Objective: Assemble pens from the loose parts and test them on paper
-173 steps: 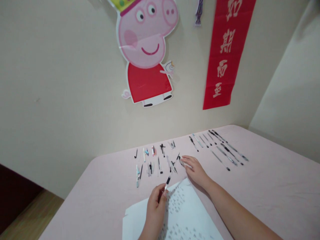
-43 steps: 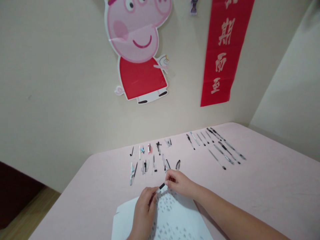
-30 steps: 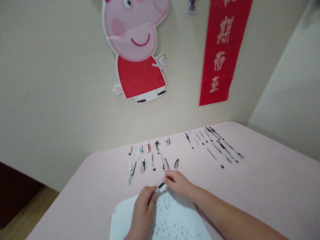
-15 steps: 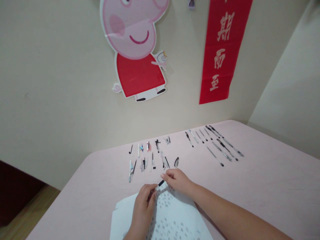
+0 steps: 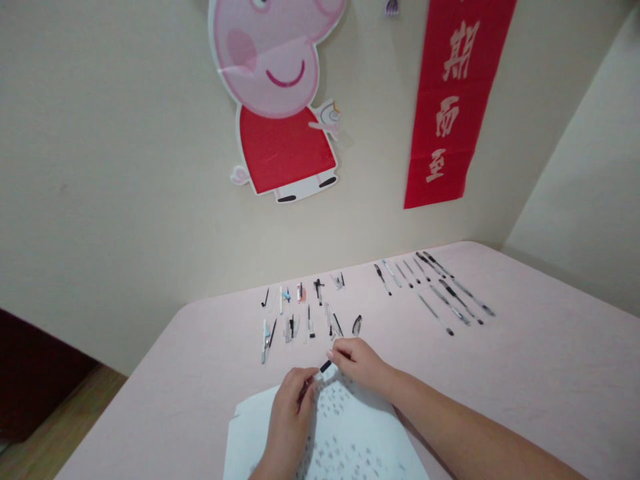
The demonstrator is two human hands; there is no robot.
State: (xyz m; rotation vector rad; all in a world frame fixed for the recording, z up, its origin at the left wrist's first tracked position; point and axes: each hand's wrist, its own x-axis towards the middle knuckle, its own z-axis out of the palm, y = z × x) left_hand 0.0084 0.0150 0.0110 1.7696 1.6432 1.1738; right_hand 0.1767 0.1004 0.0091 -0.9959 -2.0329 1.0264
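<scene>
My left hand (image 5: 290, 417) grips the lower end of a clear pen with a black grip (image 5: 322, 369), fingers curled round it. My right hand (image 5: 357, 363) pinches the pen's upper tip. Both hands meet above the far edge of a white sheet of paper (image 5: 345, 440) covered with small dark marks, lying on the pink table (image 5: 525, 373).
Several small pen parts (image 5: 305, 313) lie in rows just beyond my hands. A row of several whole pens (image 5: 435, 287) lies at the far right of the table. A cartoon pig cut-out (image 5: 285, 100) and a red banner (image 5: 450, 100) hang on the wall.
At first my right hand rested flat near the pen parts while the left held the pen alone. Now the right hand pinches the pen's tip. Over the last second the hands barely move.
</scene>
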